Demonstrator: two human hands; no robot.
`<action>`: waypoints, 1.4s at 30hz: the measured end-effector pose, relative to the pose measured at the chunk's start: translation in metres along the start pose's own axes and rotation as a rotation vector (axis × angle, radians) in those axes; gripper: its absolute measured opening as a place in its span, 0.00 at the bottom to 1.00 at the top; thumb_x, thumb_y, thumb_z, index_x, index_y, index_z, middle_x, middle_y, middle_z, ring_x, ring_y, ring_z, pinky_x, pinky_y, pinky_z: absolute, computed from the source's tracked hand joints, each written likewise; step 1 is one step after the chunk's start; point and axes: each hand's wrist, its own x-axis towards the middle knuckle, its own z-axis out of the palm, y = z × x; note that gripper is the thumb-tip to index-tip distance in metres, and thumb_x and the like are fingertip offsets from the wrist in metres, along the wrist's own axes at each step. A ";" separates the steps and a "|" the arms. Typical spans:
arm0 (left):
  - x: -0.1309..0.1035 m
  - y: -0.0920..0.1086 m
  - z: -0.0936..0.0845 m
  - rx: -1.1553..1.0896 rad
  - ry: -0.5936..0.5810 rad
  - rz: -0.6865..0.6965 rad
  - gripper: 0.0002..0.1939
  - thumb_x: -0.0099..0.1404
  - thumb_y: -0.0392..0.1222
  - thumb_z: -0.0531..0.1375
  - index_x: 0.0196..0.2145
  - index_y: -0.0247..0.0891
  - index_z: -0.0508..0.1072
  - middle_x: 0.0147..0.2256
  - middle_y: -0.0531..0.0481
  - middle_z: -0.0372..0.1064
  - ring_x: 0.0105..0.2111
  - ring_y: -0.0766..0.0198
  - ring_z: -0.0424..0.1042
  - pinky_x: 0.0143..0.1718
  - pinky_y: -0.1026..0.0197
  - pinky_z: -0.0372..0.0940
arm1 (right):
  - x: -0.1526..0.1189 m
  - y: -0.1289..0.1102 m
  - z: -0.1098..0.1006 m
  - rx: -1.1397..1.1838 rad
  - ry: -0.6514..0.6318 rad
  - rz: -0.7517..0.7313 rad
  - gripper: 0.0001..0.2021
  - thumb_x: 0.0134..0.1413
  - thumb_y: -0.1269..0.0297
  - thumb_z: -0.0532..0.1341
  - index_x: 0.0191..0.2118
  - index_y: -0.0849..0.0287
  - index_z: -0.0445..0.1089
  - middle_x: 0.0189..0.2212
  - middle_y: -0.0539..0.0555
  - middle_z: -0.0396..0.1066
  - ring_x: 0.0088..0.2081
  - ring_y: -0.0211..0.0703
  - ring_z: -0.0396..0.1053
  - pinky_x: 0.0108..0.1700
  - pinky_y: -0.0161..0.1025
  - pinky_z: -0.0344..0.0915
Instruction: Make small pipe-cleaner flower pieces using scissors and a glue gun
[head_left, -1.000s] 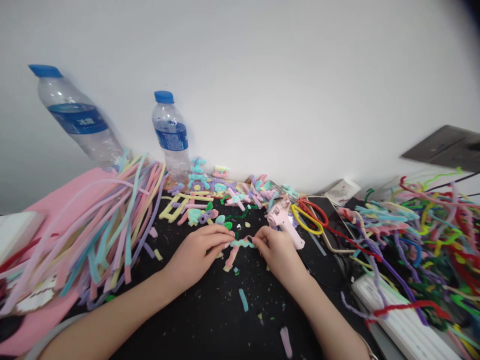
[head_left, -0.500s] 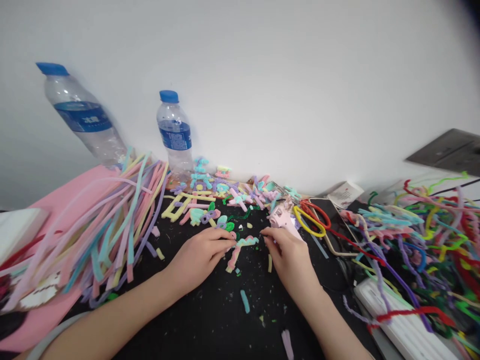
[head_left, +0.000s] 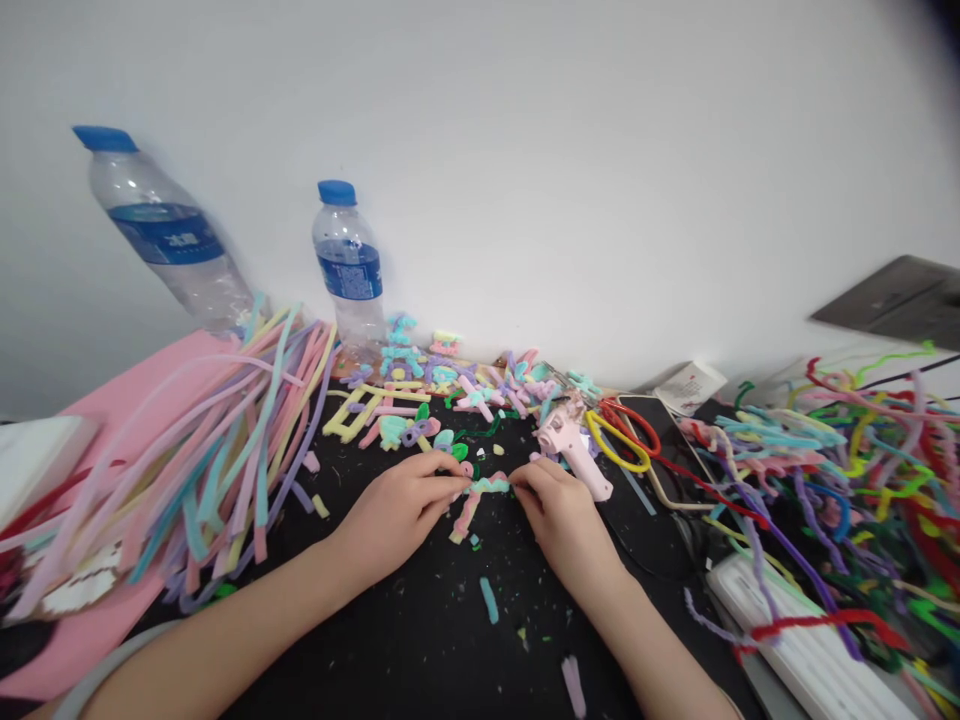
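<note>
A bent, wavy pipe cleaner piece (head_left: 491,485) in mint and pink lies low over the black tabletop between my hands. My left hand (head_left: 409,505) has its thumb and forefinger pinched on the piece's left part, near the bend. The fingertips of my right hand (head_left: 551,505) are closed at its mint right end. The pink arm of the piece slants down toward me. Just beyond my left fingertips are small green and pink curled bits. A pink glue gun (head_left: 574,455) lies just past my right hand.
Pastel pipe cleaners (head_left: 247,430) pile up on the left; bright tangled ones (head_left: 840,480) lie at right. Two bottles (head_left: 349,270) stand by the wall. Small pipe cleaner shapes (head_left: 480,390) line the back. Looped yellow handles (head_left: 619,445), a phone and a white power strip (head_left: 802,640) are rightward.
My right hand has moved left and its fingertips have closed at the mint end of the piece. More of the glue gun now shows. My left hand stays nearly still.
</note>
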 end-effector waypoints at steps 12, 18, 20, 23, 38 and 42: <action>0.002 0.001 -0.002 -0.093 0.067 -0.048 0.15 0.66 0.35 0.50 0.43 0.42 0.75 0.44 0.47 0.68 0.42 0.61 0.69 0.44 0.61 0.65 | -0.001 0.006 0.004 0.029 0.058 -0.017 0.09 0.56 0.76 0.54 0.34 0.59 0.69 0.31 0.54 0.70 0.34 0.44 0.68 0.36 0.38 0.64; 0.001 0.008 -0.007 -0.112 0.079 -0.140 0.14 0.66 0.38 0.52 0.46 0.42 0.73 0.47 0.46 0.67 0.32 0.64 0.70 0.34 0.64 0.66 | -0.003 0.001 -0.005 0.084 0.151 -0.059 0.07 0.57 0.75 0.55 0.34 0.58 0.68 0.31 0.53 0.69 0.33 0.42 0.68 0.34 0.36 0.64; 0.000 0.013 -0.009 -0.130 0.080 -0.133 0.14 0.65 0.40 0.53 0.47 0.42 0.72 0.48 0.46 0.67 0.31 0.65 0.70 0.33 0.64 0.65 | -0.005 -0.004 -0.007 0.136 0.180 -0.131 0.08 0.58 0.74 0.54 0.36 0.57 0.68 0.33 0.53 0.69 0.35 0.41 0.68 0.37 0.35 0.65; -0.001 0.018 -0.010 -0.173 0.051 -0.048 0.13 0.65 0.39 0.55 0.46 0.41 0.73 0.44 0.46 0.71 0.36 0.62 0.71 0.39 0.64 0.65 | -0.008 -0.012 -0.007 0.223 0.185 -0.269 0.09 0.60 0.74 0.53 0.40 0.56 0.67 0.37 0.54 0.70 0.40 0.40 0.68 0.43 0.36 0.65; 0.002 0.014 -0.006 -0.345 0.092 -0.269 0.10 0.65 0.38 0.52 0.37 0.36 0.73 0.24 0.53 0.71 0.21 0.67 0.64 0.25 0.66 0.56 | 0.016 0.099 -0.045 -0.351 0.463 0.227 0.19 0.46 0.74 0.55 0.47 0.67 0.67 0.40 0.64 0.70 0.43 0.55 0.67 0.46 0.50 0.64; 0.002 0.016 -0.008 -0.403 0.091 -0.303 0.11 0.65 0.39 0.52 0.40 0.36 0.72 0.23 0.53 0.70 0.22 0.67 0.63 0.25 0.66 0.56 | 0.023 0.108 -0.048 -0.349 0.447 0.282 0.21 0.43 0.76 0.54 0.46 0.66 0.68 0.42 0.63 0.70 0.44 0.52 0.68 0.48 0.45 0.64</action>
